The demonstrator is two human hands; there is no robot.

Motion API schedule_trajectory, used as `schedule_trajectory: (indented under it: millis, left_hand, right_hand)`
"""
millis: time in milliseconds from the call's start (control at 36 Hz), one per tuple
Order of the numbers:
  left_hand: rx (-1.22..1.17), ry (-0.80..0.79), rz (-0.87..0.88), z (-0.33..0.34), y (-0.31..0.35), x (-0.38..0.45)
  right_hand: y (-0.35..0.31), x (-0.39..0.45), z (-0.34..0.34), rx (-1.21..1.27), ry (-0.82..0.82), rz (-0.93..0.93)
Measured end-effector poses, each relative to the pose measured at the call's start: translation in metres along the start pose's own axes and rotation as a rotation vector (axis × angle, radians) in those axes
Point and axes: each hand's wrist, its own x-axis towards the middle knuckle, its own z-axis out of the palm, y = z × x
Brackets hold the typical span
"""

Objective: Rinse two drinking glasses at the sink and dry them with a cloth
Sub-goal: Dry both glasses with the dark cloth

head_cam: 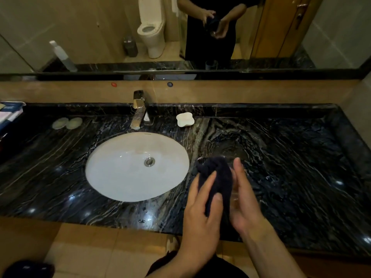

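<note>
Between my two hands, over the counter's front edge right of the sink (120,177), is a clear drinking glass (233,194), hard to make out. A dark navy cloth (217,177) is wrapped over its left side and bunched at its top. My left hand (202,213) grips the cloth against the glass with fingers and thumb. My right hand (244,199) holds the glass from the right, its fingers lying along the wall. A second glass stands on the counter (301,167) behind them, visible only faintly at about (226,151) and in the mirror.
The oval white sink has a drain (149,162), and a chrome and gold faucet (138,110) stands behind it. Right of the faucet is a white soap dish (185,119), and two pale round soaps (67,123) lie at back left. Folded items (10,113) sit at far left.
</note>
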Motion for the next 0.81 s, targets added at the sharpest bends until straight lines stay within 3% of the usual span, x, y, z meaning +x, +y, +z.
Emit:
schedule_trajectory:
  millis: [111, 250, 306, 389, 472, 667, 806]
  left_hand:
    - [-0.128, 0.085, -0.064, -0.002, 0.014, 0.024]
    - [-0.490, 0.061, -0.343, -0.016, 0.025, 0.060]
    - [-0.486, 0.042, -0.405, -0.018, 0.025, 0.067]
    - [-0.257, 0.062, -0.309, -0.009, 0.015, 0.069]
    - [-0.069, 0.010, -0.148, -0.001, 0.011, 0.060]
    - [0.071, 0.007, 0.081, 0.010, 0.005, 0.026]
    - [0.008, 0.007, 0.039, 0.011, -0.003, 0.001]
  right_hand:
    - [0.002, -0.003, 0.001, 0.010, -0.088, 0.033]
    - [0.002, 0.001, -0.003, -0.061, -0.138, 0.024]
    - [0.003, 0.005, -0.004, -0.139, -0.096, -0.006]
    - [0.008, 0.010, -0.004, -0.308, 0.031, -0.089]
    - [0.012, 0.007, 0.003, -0.277, 0.054, -0.140]
    - [-0.002, -0.001, 0.005, -0.106, 0.019, -0.075]
    - [-0.010, 0.005, 0.001, -0.095, 0.025, -0.053]
